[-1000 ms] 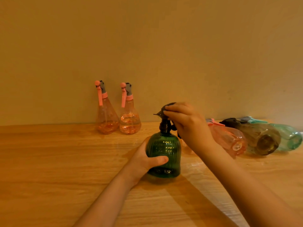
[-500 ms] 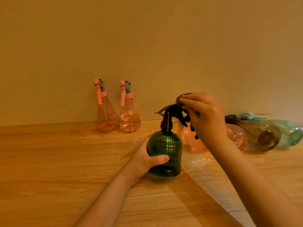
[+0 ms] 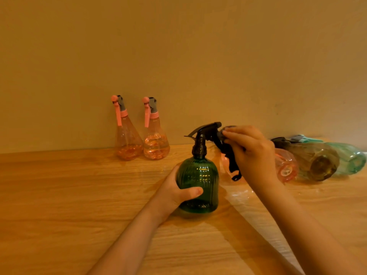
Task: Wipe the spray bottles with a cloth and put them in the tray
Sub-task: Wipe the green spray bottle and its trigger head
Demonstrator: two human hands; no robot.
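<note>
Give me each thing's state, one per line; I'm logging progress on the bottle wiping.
Green spray bottle: upright on the wooden table.
Left hand: grips the green bottle's body.
Right hand: holds a dark cloth at the black trigger head.
Two pink cone bottles: upright, partly filled.
Pink, brown, teal bottles: lying on their sides.

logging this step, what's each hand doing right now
Left hand: holding the green bottle by its body.
Right hand: pinching a dark cloth against the black sprayer.

Left hand curled with thumb forward, forearm reaching in; right hand raised, fingers pinched together
</note>
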